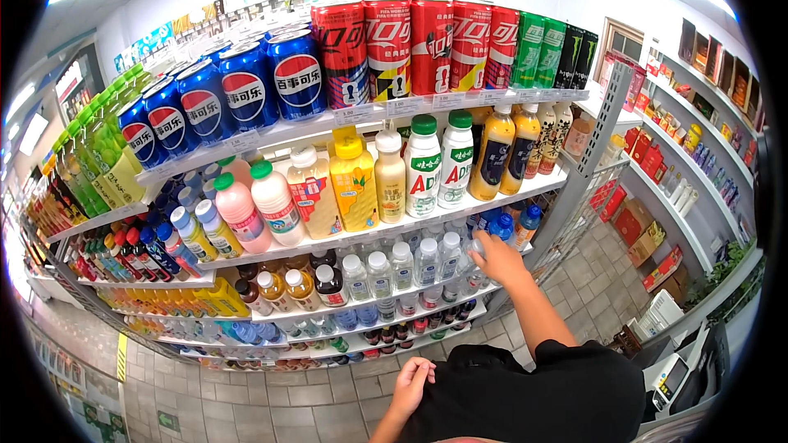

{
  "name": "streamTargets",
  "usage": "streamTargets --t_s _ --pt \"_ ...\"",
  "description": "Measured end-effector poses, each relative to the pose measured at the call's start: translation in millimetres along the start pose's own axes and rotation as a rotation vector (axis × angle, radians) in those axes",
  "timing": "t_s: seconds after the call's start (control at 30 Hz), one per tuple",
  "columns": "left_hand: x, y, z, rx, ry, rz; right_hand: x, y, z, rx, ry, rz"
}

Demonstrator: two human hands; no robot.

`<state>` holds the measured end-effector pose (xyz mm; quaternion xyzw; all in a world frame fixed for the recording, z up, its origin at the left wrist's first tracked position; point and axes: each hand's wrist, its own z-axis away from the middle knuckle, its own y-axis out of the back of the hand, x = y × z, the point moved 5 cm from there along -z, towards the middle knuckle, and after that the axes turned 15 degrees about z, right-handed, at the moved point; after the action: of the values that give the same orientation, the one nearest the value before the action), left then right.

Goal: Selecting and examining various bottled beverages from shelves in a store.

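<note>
My right hand (497, 258) reaches into the shelf below the milk-drink bottles, at its right end. Its fingers are closed around the upper part of a clear plastic bottle (470, 266), which the hand partly hides. To its left stand several clear bottles with white caps, the closest being a clear bottle (449, 257). Just right and behind are blue-capped bottles (526, 226). Low in front of my black shirt (517, 398), my left hand (413, 379) is curled closed, with nothing visible in it.
Red cans (387, 49) and blue cans (297, 74) line the top shelf (394, 111). Green-capped white bottles (423, 168) stand on the shelf below. A perforated metal upright (603, 119) borders the right end. Beyond the aisle are stocked shelves and cartons (636, 221).
</note>
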<state>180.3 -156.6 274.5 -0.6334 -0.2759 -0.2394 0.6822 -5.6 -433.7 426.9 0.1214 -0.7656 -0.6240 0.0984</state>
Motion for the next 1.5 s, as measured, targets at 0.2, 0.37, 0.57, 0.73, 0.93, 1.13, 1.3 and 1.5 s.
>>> streamTargets --t_s 0.2,0.37,0.57,0.73,0.93,1.13,1.3,1.5 --pt "-6 1 -1 -0.025 0.012 0.005 1 -3 5 0.012 0.031 0.031" --pt "-10 -2 -2 -0.049 0.021 0.015 2 0 10 0.031 0.063 0.011" --pt "-15 -3 1 -0.080 0.017 -0.003 -5 19 30 0.143 0.054 -0.099" --pt "-19 -5 4 -0.060 0.030 -0.011 -4 45 43 0.202 -0.016 -0.193" --pt "-27 4 0 -0.061 0.050 -0.017 -33 65 61 0.298 0.114 -0.228" --pt "-11 11 5 0.048 0.020 -0.023 -80 66 68 -0.042 0.513 -0.439" --pt "11 4 20 0.139 -0.120 0.015 -125 70 78 -0.275 0.781 -0.480" --pt "0 10 34 0.165 -0.230 -0.247 -153 67 93 -0.385 0.945 -0.589"
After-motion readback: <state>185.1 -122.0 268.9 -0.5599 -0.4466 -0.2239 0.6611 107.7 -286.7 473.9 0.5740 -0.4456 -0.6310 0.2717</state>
